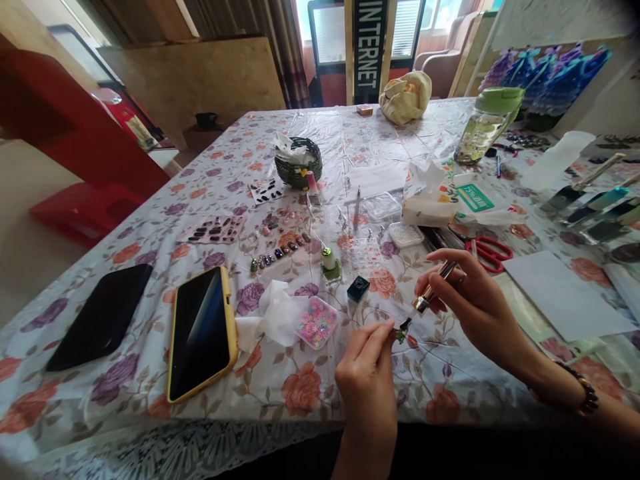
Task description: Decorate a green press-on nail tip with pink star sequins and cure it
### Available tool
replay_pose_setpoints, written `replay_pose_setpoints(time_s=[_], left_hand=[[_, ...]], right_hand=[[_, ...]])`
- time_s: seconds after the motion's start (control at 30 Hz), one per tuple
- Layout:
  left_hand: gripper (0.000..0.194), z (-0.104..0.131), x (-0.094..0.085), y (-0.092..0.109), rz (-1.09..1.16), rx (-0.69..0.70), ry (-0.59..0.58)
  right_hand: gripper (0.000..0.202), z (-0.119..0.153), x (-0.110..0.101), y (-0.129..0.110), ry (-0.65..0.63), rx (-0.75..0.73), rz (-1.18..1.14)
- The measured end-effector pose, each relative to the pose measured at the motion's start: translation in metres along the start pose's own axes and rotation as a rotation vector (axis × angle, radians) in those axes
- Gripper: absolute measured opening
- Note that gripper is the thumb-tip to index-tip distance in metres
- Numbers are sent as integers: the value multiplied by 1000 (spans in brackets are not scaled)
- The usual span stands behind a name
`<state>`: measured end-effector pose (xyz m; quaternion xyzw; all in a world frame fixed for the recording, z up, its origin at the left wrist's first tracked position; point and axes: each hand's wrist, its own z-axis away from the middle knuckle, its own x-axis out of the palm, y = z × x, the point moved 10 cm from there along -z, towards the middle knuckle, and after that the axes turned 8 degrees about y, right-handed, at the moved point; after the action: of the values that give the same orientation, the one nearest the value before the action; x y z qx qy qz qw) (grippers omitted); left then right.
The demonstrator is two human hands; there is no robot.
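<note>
My left hand (367, 367) pinches a small green decorated nail tip (401, 335) above the table's front part. Closed around the gold cap of a polish brush (429, 295) is my right hand (467, 303), and the dark bristles touch or nearly touch the nail tip. An open dark square bottle (359, 289) stands just beyond my left hand. Behind it to the left is a green polish bottle (331, 266). A clear box of pink sequins (317, 323) lies left of my left hand, beside a crumpled white tissue (280, 312). A row of finished nail tips (281, 252) lies farther back.
A yellow-cased phone (203, 335) and a black phone (101, 318) lie at the left. Red scissors (487, 255), white paper (570, 297) and glass bottles are at the right. Toward the back stand a dark basket (299, 163) and a green-lidded bottle (487, 127).
</note>
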<state>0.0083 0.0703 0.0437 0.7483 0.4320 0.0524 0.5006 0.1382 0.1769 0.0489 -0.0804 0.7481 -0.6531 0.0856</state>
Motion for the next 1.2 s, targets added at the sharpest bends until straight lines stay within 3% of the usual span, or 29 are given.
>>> replay_pose_setpoints(time_s=[0.17, 0.3, 0.47, 0.77, 1.03, 1.2], left_hand=[[17, 0, -1, 1, -7, 10, 18], [17, 0, 0, 1, -3, 14, 19], [19, 0, -2, 1, 8, 7, 24], [18, -1, -4, 3, 16, 16, 47], [18, 1, -7, 2, 3, 27, 72], [19, 2, -9, 4, -4, 47, 92]], right_hand=[[20, -3, -9, -4, 65, 1, 25], [19, -1, -5, -11, 56, -28, -28], [19, 2, 4, -4, -7, 0, -22], [19, -5, -11, 1, 74, 15, 10], [18, -4, 2, 4, 13, 80, -89], [18, -6, -7, 7, 57, 83, -67]])
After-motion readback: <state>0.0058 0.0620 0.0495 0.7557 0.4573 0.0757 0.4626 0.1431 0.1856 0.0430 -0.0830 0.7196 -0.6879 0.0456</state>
